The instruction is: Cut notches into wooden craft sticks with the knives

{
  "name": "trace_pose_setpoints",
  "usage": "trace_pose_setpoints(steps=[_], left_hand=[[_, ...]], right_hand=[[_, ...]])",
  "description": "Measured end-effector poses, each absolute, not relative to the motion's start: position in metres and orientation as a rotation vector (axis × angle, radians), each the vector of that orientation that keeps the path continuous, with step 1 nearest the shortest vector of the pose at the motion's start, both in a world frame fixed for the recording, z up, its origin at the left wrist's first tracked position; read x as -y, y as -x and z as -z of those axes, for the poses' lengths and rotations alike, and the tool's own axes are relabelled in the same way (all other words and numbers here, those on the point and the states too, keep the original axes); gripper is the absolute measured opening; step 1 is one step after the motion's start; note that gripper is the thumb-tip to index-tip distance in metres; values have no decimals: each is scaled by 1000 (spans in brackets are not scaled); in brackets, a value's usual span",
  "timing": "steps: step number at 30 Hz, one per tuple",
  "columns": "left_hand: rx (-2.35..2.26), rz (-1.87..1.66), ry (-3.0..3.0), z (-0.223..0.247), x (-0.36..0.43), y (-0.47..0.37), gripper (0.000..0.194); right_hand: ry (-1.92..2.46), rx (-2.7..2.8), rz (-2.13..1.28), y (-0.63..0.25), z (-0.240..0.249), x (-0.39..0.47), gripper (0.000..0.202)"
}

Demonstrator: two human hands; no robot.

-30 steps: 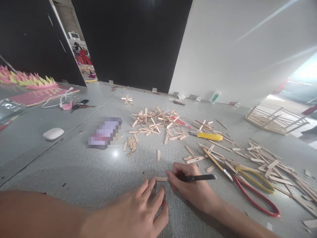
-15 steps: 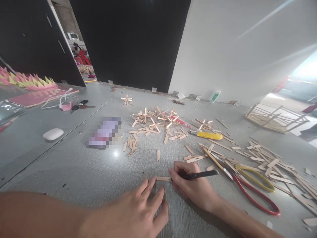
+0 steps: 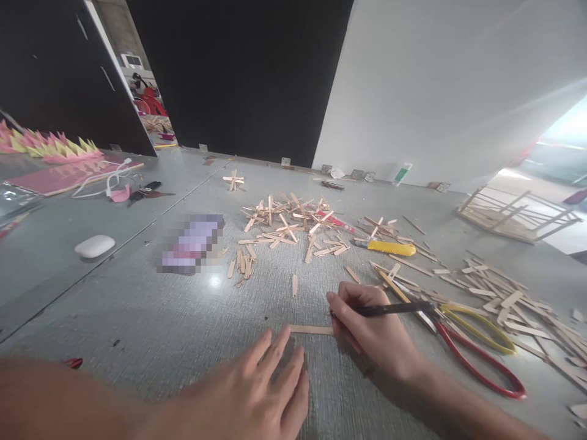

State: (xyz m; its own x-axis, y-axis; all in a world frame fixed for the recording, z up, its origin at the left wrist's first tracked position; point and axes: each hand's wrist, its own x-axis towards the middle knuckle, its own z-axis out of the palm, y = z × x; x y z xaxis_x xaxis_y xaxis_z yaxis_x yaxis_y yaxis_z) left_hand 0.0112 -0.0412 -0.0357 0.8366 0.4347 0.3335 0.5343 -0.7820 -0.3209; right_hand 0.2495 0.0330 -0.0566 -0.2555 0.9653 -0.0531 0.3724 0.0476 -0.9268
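My right grip (image 3: 373, 327) was clamped on a black pen (image 3: 398, 307); my left grip (image 3: 261, 385), splayed, touched a craft stick (image 3: 312, 330) at one o'clock. Light pressure could let it skid.

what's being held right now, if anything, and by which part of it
The right hand holds a black pen near its lower end. The left hand grips nothing; it rests at one end of a wooden stick.

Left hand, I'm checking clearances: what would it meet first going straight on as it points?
Likely the wooden strip by the left hand, then perhaps the right hand; depth is unclear.
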Motion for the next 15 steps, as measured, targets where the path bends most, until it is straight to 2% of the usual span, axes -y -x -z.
trace_pose_setpoints(steps=[9,15], left_hand=[[687,350,2697,38,31,-16,44],[648,272,2763,43,31,-12,39]], right_hand=[[1307,1972,-1114,-241,68,-22,40],[1322,1974,-1090,-237,67,-23,41]])
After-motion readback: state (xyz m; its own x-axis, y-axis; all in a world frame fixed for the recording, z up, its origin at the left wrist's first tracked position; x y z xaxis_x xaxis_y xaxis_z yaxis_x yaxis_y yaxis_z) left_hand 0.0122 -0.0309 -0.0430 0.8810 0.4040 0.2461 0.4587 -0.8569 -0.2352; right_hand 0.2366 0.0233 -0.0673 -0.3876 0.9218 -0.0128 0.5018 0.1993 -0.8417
